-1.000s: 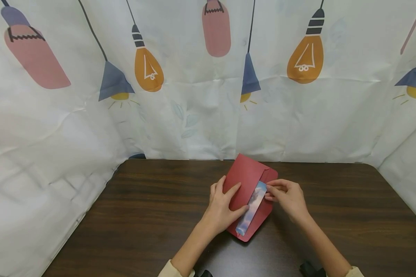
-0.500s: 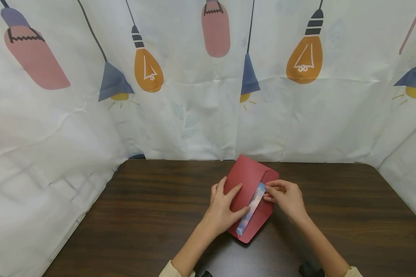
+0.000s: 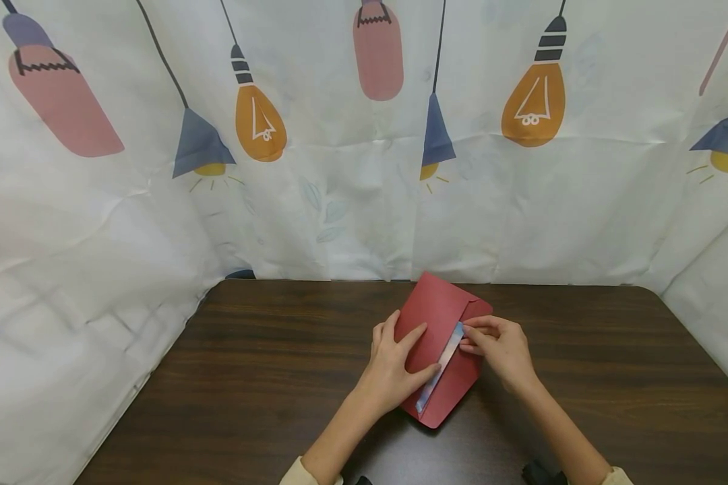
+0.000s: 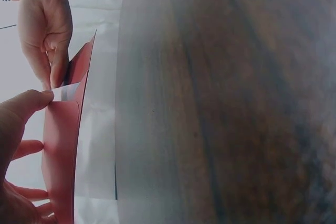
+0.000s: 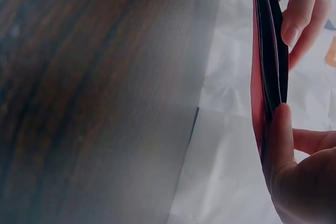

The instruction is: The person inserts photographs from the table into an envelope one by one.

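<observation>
A red envelope (image 3: 427,323) lies slanted at the far middle of the brown table, its flap side facing right. From its pocket sticks a narrow strip of a blue-and-white printed card (image 3: 444,360); the rest is hidden inside. My left hand (image 3: 391,370) rests on the envelope with fingers spread, the thumb at the pocket's edge by the card. With thumb and fingertips, my right hand (image 3: 502,350) pinches the card's upper right end. In the left wrist view the envelope (image 4: 60,150) appears nearly edge-on. The right wrist view shows its dark opening (image 5: 273,45) from the side.
The dark wood-grain table (image 3: 267,377) has a far edge close behind the envelope. A white curtain (image 3: 340,202) printed with lamps and bulbs hangs behind it and at both sides. Black straps (image 3: 542,471) show near the wrists at the bottom.
The card has slid deeper into the envelope's pocket, leaving a thinner strip showing. The envelope and left hand have shifted slightly right, while the right hand has moved a little left.
</observation>
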`<action>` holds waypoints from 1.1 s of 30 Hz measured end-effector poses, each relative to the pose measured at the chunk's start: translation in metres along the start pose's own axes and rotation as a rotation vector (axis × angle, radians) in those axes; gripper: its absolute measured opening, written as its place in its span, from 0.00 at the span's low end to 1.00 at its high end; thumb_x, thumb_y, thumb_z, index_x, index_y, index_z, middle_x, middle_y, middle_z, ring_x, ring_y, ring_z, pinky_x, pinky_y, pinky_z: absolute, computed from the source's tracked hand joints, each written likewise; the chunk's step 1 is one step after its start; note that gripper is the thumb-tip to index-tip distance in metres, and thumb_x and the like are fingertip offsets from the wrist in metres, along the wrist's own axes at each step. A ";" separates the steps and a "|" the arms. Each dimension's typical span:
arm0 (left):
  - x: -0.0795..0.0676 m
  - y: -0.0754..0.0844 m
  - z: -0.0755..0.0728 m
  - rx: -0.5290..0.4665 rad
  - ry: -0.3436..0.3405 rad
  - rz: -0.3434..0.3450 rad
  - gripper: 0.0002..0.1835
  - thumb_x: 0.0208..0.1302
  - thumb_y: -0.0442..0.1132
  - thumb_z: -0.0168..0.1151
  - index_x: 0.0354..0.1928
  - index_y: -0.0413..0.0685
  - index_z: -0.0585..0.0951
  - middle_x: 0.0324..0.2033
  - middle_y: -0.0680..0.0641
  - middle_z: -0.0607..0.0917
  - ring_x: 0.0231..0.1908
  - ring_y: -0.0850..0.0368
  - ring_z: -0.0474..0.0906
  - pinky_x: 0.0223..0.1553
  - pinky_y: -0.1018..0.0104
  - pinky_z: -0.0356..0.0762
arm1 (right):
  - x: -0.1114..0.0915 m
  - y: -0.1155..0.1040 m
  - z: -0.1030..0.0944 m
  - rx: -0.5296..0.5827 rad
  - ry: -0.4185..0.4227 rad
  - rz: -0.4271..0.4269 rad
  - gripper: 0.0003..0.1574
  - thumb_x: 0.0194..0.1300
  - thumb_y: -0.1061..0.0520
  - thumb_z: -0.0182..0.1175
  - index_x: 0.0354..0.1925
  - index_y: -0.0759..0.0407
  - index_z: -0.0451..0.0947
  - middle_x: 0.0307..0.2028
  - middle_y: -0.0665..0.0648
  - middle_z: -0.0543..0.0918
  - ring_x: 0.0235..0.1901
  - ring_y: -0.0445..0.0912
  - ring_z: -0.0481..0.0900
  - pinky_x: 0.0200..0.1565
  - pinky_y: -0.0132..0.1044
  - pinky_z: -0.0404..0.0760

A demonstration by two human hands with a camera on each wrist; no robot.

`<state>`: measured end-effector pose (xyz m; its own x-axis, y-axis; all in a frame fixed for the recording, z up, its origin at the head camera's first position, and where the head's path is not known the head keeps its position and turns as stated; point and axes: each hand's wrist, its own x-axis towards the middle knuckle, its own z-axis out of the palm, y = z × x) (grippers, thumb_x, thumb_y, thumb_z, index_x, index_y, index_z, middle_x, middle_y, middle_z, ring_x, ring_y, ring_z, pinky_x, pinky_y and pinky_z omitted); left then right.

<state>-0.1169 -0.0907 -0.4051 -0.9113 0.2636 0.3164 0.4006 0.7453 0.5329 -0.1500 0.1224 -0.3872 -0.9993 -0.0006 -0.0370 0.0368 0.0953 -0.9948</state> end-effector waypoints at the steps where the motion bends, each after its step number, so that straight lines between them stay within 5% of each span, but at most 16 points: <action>1: 0.000 0.000 0.000 0.001 0.001 0.000 0.35 0.64 0.50 0.77 0.71 0.49 0.79 0.76 0.33 0.62 0.69 0.36 0.60 0.57 0.45 0.82 | 0.000 0.000 0.000 0.002 0.001 0.000 0.18 0.73 0.69 0.63 0.55 0.82 0.78 0.36 0.61 0.89 0.27 0.39 0.88 0.37 0.33 0.88; 33: -0.002 0.006 0.000 0.029 0.023 0.046 0.33 0.63 0.49 0.77 0.69 0.49 0.81 0.74 0.34 0.64 0.67 0.37 0.62 0.55 0.46 0.83 | 0.002 0.000 -0.002 0.050 0.035 0.016 0.18 0.75 0.69 0.60 0.58 0.83 0.77 0.36 0.57 0.88 0.28 0.37 0.89 0.38 0.32 0.88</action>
<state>-0.1131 -0.0869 -0.4026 -0.8896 0.2839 0.3578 0.4384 0.7503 0.4948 -0.1524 0.1244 -0.3870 -0.9981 0.0351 -0.0509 0.0525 0.0449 -0.9976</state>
